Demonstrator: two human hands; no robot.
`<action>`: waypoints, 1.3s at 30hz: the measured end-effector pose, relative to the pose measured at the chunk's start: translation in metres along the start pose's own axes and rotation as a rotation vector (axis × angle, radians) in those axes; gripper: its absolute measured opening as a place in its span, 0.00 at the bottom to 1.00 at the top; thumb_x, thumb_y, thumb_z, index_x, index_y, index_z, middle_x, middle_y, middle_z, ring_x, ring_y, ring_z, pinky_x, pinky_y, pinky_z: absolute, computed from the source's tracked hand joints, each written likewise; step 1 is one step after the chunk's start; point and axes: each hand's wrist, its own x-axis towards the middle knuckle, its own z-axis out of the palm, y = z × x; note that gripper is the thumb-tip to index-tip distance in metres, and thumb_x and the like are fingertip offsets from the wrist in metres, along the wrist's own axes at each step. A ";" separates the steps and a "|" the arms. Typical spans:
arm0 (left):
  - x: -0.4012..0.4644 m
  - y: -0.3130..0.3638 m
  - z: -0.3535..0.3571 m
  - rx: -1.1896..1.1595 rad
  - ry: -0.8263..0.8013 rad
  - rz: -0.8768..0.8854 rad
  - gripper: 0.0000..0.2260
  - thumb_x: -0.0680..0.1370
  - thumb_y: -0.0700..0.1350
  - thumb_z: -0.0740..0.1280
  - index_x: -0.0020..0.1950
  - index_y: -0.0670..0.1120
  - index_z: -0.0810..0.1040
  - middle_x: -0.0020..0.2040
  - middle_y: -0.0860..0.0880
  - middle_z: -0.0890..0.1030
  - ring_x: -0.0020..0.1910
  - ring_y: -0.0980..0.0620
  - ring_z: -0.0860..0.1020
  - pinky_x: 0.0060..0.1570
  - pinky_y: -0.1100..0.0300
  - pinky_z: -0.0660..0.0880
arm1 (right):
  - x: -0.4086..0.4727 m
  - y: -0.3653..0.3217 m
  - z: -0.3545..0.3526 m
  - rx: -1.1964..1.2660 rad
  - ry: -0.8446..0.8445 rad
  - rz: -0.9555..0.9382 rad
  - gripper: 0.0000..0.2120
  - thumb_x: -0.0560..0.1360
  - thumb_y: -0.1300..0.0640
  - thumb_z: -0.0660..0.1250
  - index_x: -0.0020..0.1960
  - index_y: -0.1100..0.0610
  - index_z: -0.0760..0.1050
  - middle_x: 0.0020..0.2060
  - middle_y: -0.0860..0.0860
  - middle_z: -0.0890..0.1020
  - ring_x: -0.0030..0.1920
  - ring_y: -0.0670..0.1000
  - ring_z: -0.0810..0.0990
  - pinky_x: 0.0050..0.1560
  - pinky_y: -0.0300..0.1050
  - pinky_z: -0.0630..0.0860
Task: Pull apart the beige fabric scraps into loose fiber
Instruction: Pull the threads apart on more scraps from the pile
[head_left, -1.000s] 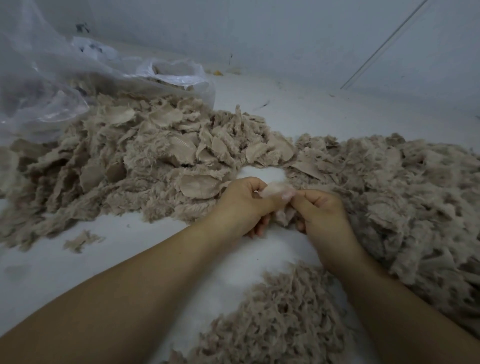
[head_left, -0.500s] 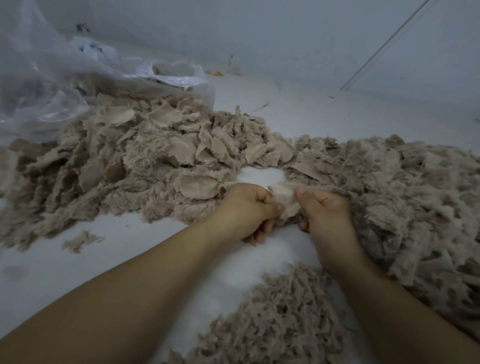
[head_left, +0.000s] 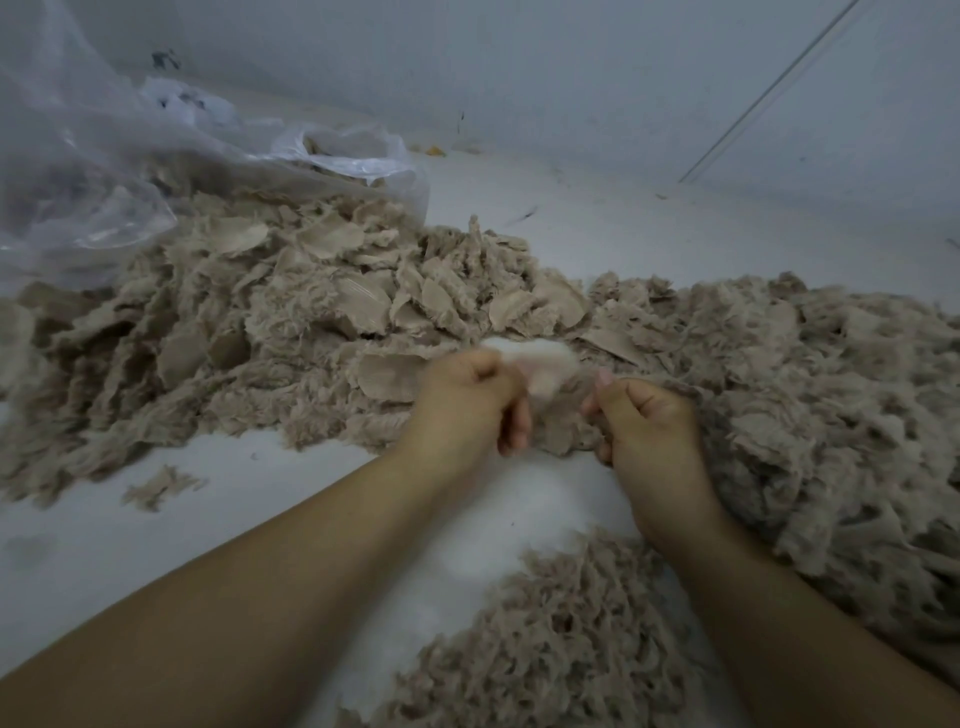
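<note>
A beige fabric scrap (head_left: 556, 410) is stretched between both hands at the middle of the view, thinned and blurred. My left hand (head_left: 467, 402) grips its left end with curled fingers. My right hand (head_left: 644, 421) pinches its right end. Behind them lies a big heap of beige fabric scraps (head_left: 291, 332) with flat pieces showing. A heap of loose fiber (head_left: 831, 395) spreads on the right, and a smaller pile of loose fiber (head_left: 561, 644) sits near me between my forearms.
A clear plastic bag (head_left: 104, 171) with more scraps lies at the far left. One small stray scrap (head_left: 156, 486) rests on the white floor (head_left: 156, 551). A pale wall (head_left: 519, 67) closes the back.
My hands were close together on the scrap; they have now moved apart, left hand leftward and right hand rightward, and the scrap is stretched thin between them.
</note>
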 end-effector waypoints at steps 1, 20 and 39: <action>0.003 0.002 -0.002 -0.133 0.093 0.032 0.08 0.81 0.39 0.63 0.44 0.36 0.75 0.29 0.44 0.79 0.22 0.49 0.73 0.21 0.61 0.69 | 0.002 0.001 0.000 0.021 0.011 0.019 0.23 0.82 0.52 0.63 0.28 0.51 0.77 0.21 0.46 0.64 0.23 0.46 0.61 0.25 0.40 0.62; -0.002 -0.010 0.001 0.254 -0.039 0.138 0.10 0.78 0.36 0.68 0.37 0.45 0.78 0.23 0.50 0.74 0.21 0.53 0.71 0.23 0.64 0.68 | 0.016 0.012 0.001 -0.116 0.002 0.122 0.16 0.81 0.54 0.62 0.43 0.64 0.79 0.35 0.65 0.79 0.38 0.57 0.76 0.51 0.69 0.77; -0.007 -0.015 0.003 0.780 -0.065 0.683 0.07 0.75 0.35 0.66 0.48 0.42 0.83 0.37 0.51 0.77 0.36 0.53 0.74 0.37 0.57 0.73 | 0.000 0.002 0.001 -0.052 -0.153 -0.034 0.31 0.68 0.34 0.68 0.41 0.66 0.80 0.32 0.67 0.75 0.31 0.51 0.69 0.31 0.43 0.68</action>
